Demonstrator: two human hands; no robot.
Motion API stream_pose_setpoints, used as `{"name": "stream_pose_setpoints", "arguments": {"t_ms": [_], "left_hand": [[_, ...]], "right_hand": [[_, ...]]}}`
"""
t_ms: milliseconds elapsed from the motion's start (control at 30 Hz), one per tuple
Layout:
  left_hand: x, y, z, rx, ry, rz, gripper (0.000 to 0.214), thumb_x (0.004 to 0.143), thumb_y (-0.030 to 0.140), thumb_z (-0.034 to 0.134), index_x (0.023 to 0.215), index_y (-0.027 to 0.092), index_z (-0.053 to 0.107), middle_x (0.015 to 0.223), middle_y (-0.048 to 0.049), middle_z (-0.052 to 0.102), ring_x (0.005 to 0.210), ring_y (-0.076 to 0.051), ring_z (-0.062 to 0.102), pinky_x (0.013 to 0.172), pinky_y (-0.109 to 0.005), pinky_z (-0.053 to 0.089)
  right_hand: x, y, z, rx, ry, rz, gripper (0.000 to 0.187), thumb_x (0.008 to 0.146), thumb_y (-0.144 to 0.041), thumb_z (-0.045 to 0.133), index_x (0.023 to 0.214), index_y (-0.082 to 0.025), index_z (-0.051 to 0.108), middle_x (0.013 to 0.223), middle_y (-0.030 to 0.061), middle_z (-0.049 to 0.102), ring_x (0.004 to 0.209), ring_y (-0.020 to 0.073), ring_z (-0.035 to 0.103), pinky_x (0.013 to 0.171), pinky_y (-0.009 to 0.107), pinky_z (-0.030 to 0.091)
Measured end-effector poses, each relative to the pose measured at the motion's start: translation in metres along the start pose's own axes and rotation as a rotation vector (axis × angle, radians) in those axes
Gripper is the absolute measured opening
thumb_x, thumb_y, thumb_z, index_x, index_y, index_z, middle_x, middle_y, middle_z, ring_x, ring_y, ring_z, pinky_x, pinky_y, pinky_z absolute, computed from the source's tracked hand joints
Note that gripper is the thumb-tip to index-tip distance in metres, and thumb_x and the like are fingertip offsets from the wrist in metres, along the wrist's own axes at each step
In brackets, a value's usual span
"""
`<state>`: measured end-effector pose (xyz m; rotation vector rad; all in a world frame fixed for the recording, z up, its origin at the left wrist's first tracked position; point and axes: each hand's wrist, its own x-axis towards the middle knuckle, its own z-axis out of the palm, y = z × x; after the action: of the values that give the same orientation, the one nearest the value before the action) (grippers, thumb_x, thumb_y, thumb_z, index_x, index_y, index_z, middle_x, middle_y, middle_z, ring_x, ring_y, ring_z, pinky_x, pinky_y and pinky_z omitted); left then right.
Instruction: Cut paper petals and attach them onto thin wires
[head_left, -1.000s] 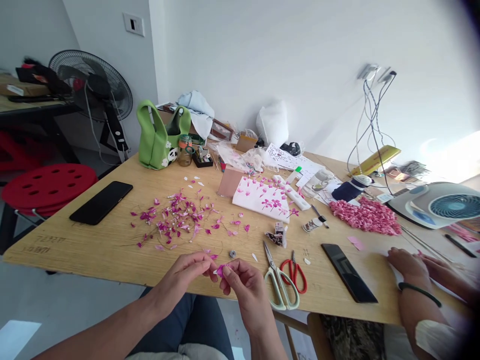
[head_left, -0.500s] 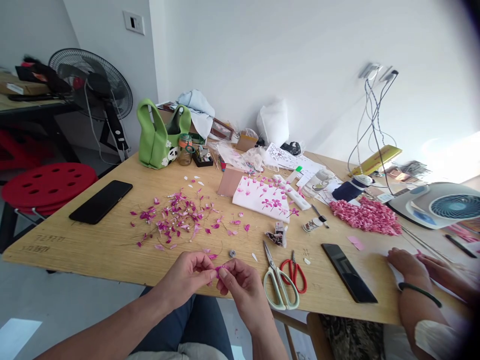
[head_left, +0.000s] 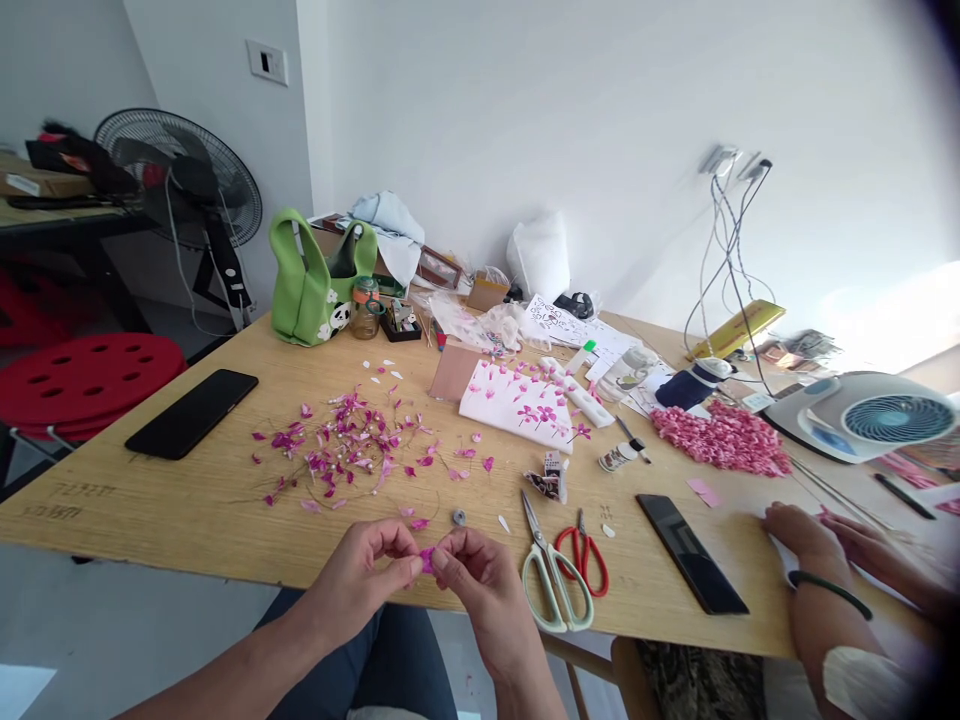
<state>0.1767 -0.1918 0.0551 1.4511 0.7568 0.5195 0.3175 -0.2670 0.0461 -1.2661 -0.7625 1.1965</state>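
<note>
A small magenta petal [head_left: 427, 561] is pinched at the fingertips, just inside the near edge of the counter [head_left: 150, 510]. The left hand [head_left: 365, 578] and right hand [head_left: 484, 590] are both curled nearly closed on it, almost touching. A light, close pinch seems best, as so thin a piece could crease. Just ahead of the hands sits a small grey spool [head_left: 459, 518], and beyond it lie scattered magenta blossoms [head_left: 337, 450]. To the right are white-handled scissors [head_left: 553, 590], red-handled scissors [head_left: 583, 565] and, farther off, a co-worker's hand [head_left: 806, 535].
</note>
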Motion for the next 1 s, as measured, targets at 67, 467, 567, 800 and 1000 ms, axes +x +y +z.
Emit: {"name": "stream_pose_setpoints", "arguments": {"t_ms": [67, 467, 567, 800, 1000], "left_hand": [[0.000, 0.001, -0.001, 0.028, 0.005, 0.024, 0.017, 0.075, 0.026, 0.057, 0.061, 0.016, 0.055, 0.060, 0.0018, 0.052, 0.062, -0.013, 0.047, 0.060, -0.024, 0.037], [0.011, 0.013, -0.002, -0.076, -0.045, 0.019, 0.018, 0.074, 0.031, 0.061, 0.066, 0.015, 0.062, 0.065, -0.0015, 0.062, 0.067, -0.016, 0.056, 0.065, -0.025, 0.043], [0.011, 0.014, -0.002, -0.055, -0.040, 0.042, 0.019, 0.077, 0.032, 0.059, 0.069, 0.015, 0.063, 0.068, -0.0024, 0.064, 0.069, -0.017, 0.058, 0.067, -0.026, 0.044], [0.005, 0.010, -0.003, 0.007, 0.001, 0.084, 0.018, 0.080, 0.029, 0.055, 0.069, 0.016, 0.061, 0.070, -0.0021, 0.063, 0.071, -0.017, 0.057, 0.068, -0.025, 0.043], [0.001, 0.011, -0.006, 0.168, 0.030, 0.147, 0.019, 0.082, 0.028, 0.053, 0.069, 0.017, 0.059, 0.072, -0.0023, 0.058, 0.073, -0.017, 0.054, 0.068, -0.025, 0.042]], "right_hand": [[0.000, 0.000, 0.001, -0.022, 0.009, -0.003, 0.032, 0.071, -0.042, 0.073, 0.067, -0.012, 0.060, 0.060, -0.0012, 0.051, 0.059, 0.0085, 0.040, 0.056, 0.021, 0.031], [0.003, -0.010, 0.003, -0.055, 0.020, -0.038, 0.033, 0.071, -0.042, 0.073, 0.066, -0.012, 0.060, 0.058, -0.0012, 0.052, 0.056, 0.0082, 0.041, 0.054, 0.021, 0.031], [0.004, -0.014, 0.004, -0.063, 0.006, -0.055, 0.032, 0.073, -0.043, 0.071, 0.067, -0.012, 0.062, 0.060, 0.0007, 0.055, 0.058, 0.0097, 0.046, 0.056, 0.022, 0.035], [0.004, -0.010, 0.003, -0.016, -0.018, -0.045, 0.028, 0.072, -0.038, 0.074, 0.080, -0.012, 0.067, 0.071, 0.0031, 0.061, 0.063, 0.0102, 0.048, 0.060, 0.022, 0.037], [0.005, -0.012, 0.005, -0.035, -0.070, -0.078, 0.025, 0.073, -0.036, 0.073, 0.071, -0.014, 0.061, 0.066, -0.0005, 0.055, 0.064, 0.0100, 0.046, 0.062, 0.022, 0.036]]}}
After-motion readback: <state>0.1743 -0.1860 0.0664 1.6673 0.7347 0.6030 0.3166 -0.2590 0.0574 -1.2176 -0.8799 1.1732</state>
